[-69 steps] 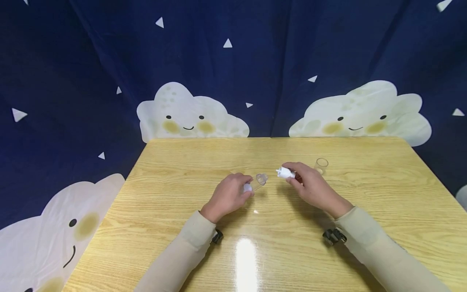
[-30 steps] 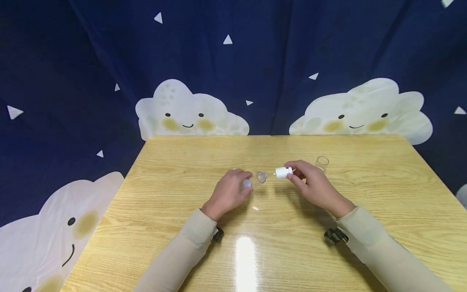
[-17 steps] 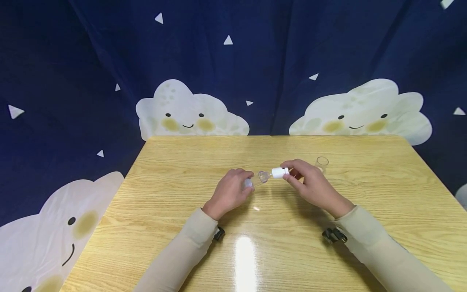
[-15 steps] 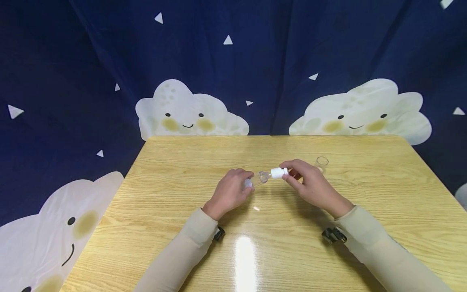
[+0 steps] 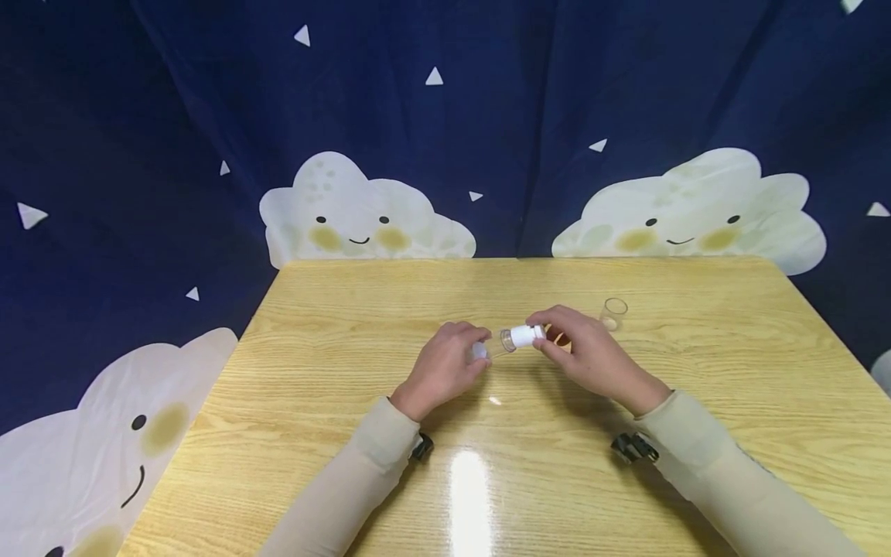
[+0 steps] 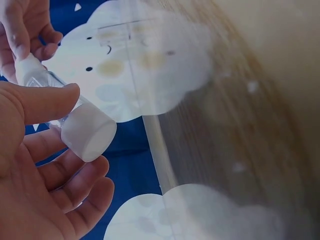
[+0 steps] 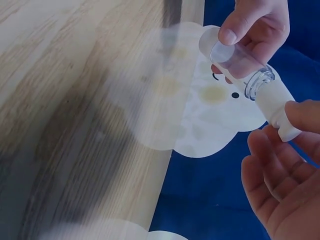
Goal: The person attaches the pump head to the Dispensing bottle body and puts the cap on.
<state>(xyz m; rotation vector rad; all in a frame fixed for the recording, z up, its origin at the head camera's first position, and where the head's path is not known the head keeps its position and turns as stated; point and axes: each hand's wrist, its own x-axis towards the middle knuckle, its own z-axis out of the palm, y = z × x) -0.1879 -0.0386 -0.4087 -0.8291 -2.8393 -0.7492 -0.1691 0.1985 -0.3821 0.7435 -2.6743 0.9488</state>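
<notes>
We see the left hand point(image 5: 445, 365) gripping a clear bottle point(image 7: 242, 63) between thumb and fingers, close to its whitish base point(image 6: 86, 131). We see the right hand point(image 5: 592, 352) pinching a white fitting point(image 5: 524, 335) between thumb and fingertips. The bottle is tilted and held above the desk point(image 5: 362, 298), its open-end collar facing the right hand. The fitting meets that collar, roughly in line with the bottle; we cannot tell whether the thread is engaged. We locate a clear cup point(image 5: 614, 316) upright on the desk, just beyond the right hand. Behind the desk we note a dark blue curtain point(image 5: 390, 108) printed with smiling clouds and white triangles.
</notes>
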